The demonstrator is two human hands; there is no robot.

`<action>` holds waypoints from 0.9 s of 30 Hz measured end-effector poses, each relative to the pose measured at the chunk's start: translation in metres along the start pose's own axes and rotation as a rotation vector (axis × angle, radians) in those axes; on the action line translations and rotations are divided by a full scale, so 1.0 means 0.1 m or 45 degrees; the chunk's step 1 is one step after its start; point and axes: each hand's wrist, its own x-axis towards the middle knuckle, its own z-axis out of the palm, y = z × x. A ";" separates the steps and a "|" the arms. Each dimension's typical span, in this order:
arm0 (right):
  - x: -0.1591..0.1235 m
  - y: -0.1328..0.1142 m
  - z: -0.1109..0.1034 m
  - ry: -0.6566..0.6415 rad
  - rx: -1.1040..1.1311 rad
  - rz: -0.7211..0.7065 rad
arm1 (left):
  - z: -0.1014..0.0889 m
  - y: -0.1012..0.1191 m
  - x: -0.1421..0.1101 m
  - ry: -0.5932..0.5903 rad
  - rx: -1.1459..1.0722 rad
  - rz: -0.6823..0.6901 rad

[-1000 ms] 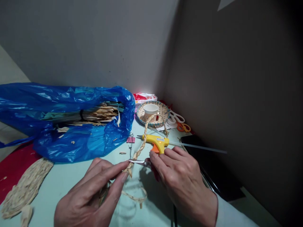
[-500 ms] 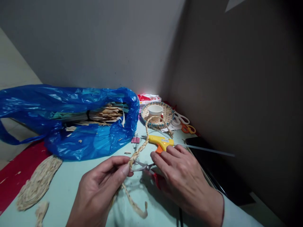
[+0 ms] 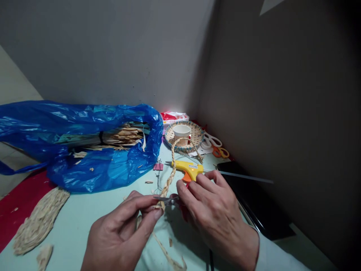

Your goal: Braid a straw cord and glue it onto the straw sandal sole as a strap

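My left hand [image 3: 124,229] pinches a braided straw cord [image 3: 170,178] between thumb and forefinger. From the pinch the braid arches up and away toward a paper cup, and a loose tail [image 3: 169,258] hangs below. My right hand [image 3: 213,210] is closed on small scissors [image 3: 172,200] with red handles, mostly hidden under the fingers. Their blades lie across the braid, right at my left fingertips. Just beyond my right hand lies a yellow glue gun [image 3: 184,165] with an orange trigger and a long clear glue stick.
A blue plastic bag [image 3: 107,177] with dried straw [image 3: 126,135] fills the left. At the back stands a woven tray [image 3: 199,131] with a white cup [image 3: 182,131]. White scissors [image 3: 213,139], orange scissors [image 3: 220,151], a pink binder clip [image 3: 158,166], a coiled braid mat [image 3: 42,222] and a dark flat device [image 3: 267,214] lie around.
The scissor blades opened beside the braid, then came across it near my left fingertips. A small straw scrap now lies on the table below. My left hand has shifted its pinch along the braid.
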 end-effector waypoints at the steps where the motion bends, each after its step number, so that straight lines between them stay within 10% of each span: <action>1: 0.00 0.00 0.00 0.017 0.009 0.004 | 0.00 -0.02 -0.01 0.014 -0.027 0.004; 13: -0.01 0.02 0.03 -0.045 0.286 0.165 | 0.01 0.09 -0.02 0.044 -0.106 -0.224; 21: 0.12 0.01 -0.18 -1.047 1.662 0.907 | -0.09 0.01 0.11 -0.065 -0.155 -0.265; 27: 0.05 0.00 -0.14 -1.300 2.278 0.991 | -0.04 -0.03 0.07 0.069 0.095 0.131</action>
